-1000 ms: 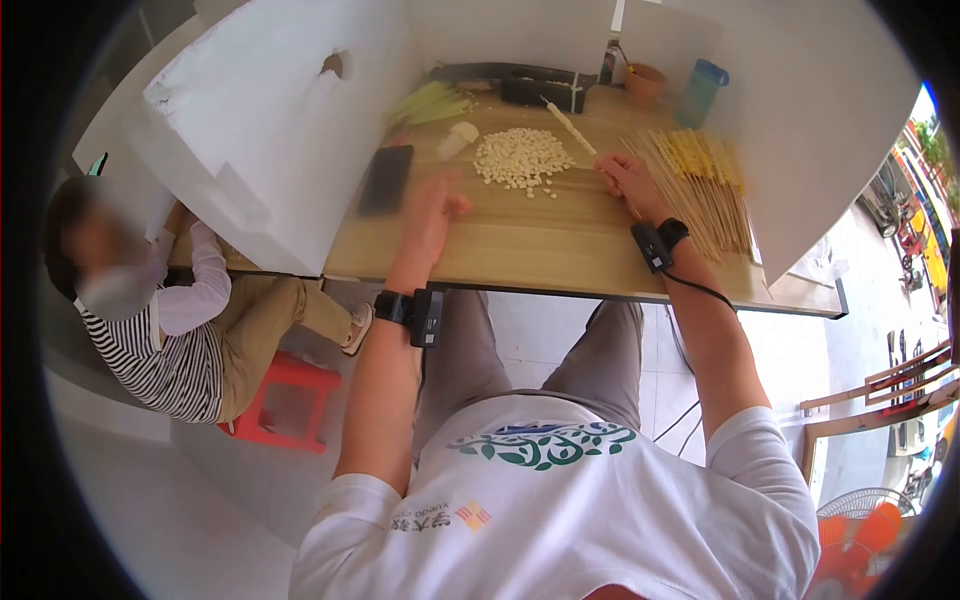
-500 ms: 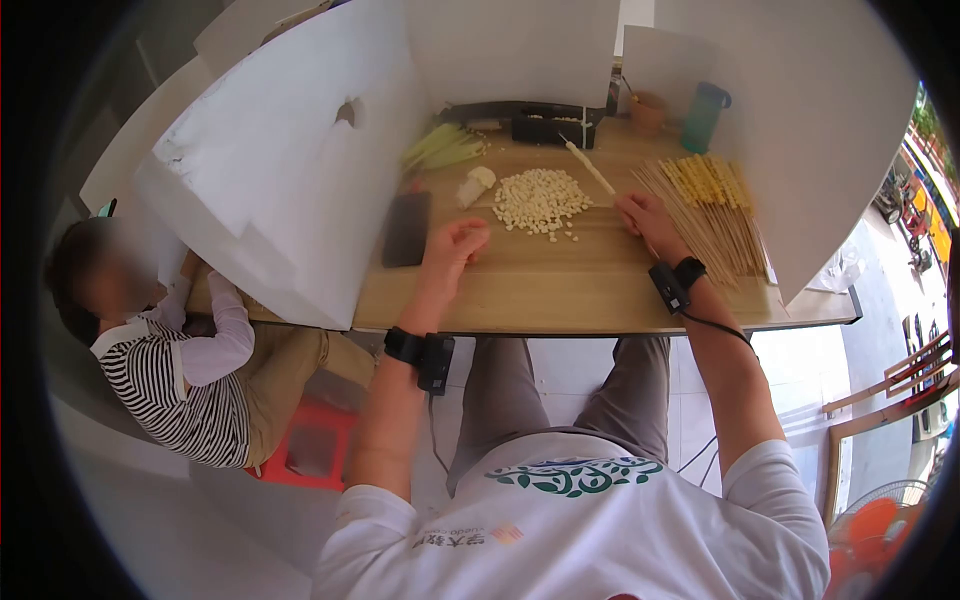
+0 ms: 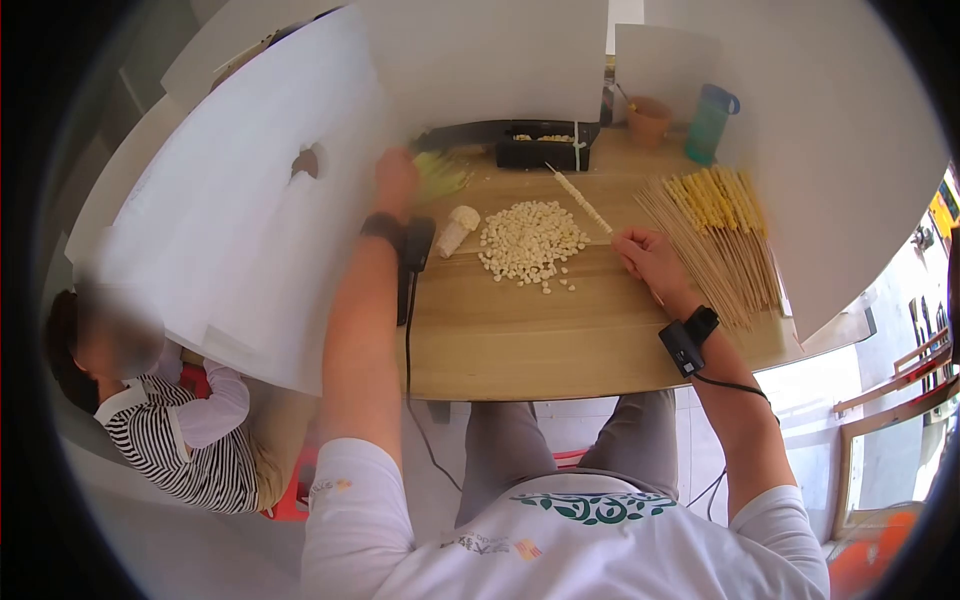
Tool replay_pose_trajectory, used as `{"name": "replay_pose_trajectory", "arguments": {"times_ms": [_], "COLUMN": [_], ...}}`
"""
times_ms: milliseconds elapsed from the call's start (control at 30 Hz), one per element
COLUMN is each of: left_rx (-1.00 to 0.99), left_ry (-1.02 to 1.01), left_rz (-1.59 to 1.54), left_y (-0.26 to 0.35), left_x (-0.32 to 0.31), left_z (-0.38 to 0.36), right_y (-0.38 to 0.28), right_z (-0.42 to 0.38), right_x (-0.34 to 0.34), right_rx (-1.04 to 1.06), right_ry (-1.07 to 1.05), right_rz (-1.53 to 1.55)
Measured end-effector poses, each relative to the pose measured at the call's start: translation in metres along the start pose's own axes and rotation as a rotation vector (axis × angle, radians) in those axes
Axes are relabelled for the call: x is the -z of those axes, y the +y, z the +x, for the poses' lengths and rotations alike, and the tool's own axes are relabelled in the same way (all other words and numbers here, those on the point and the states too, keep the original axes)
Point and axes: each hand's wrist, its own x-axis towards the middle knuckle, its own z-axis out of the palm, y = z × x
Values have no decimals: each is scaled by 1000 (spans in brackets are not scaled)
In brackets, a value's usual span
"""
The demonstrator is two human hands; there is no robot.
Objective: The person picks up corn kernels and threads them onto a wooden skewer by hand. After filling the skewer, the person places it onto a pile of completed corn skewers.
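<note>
My right hand (image 3: 652, 262) is closed round the lower part of a wooden skewer (image 3: 585, 206). Pale corn kernels are threaded along it, and its bare tip points up and left. My left hand (image 3: 397, 182) is at the far left, beside a heap of light green corn husks (image 3: 438, 175); motion blurs its fingers. Between my hands lies a pile of loose cream kernels (image 3: 530, 242), a few scattered at its near edge. A stubby piece of corn cob (image 3: 459, 230) lies just left of the pile.
Bare skewers (image 3: 705, 275) and skewers of yellow kernels (image 3: 715, 200) lie at right. At the back are a black box (image 3: 540, 152), a clay pot (image 3: 648, 122) and a teal bottle (image 3: 709, 125). White panels (image 3: 250, 190) enclose the table. A person (image 3: 185, 440) sits beyond the left panel.
My left hand has moved away from near the cob, up and left to the husks. My right hand still holds the skewer at about the same place. The camera view has shifted a little.
</note>
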Motion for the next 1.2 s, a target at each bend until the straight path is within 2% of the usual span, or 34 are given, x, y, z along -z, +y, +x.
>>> {"name": "replay_pose_trajectory", "arguments": {"times_ms": [67,200,367,533,667,800,900,967,1033,1067,1200], "left_rx": [-31,122,129,24,41,-32,-148,-350,-33,-27,18], "left_ry": [23,-116,-189,-54,-122,-151,-110,191,43,64,-42], "left_rz": [88,171,308,318,343,345,356,351,187,147,200], "left_y": [0,9,11,2,-18,-39,-59,-86,-58,-37,-25], "left_x": [-11,-23,-25,-25,-39,-55,-73,-87,-64,-50,-33], "left_z": [9,0,7,7,13,17,22,24,19,12,15], "right_y": [-1,-2,3,1,3,-2,5,-3,-4,-1,4], "right_z": [2,2,5,6,6,3,6,2,4,5,9], "right_x": [-1,0,3,2,2,-1,1,4,2,2,2], "right_rx": [-11,-78,-92,-105,-91,-69,-46,-68,-96,-103,-98], "right_ry": [-3,16,23,12,4,-8,-12,-10,-9,-7,-26], "right_rz": [3,72,125,132,162,181,188,183,171,165,147]}}
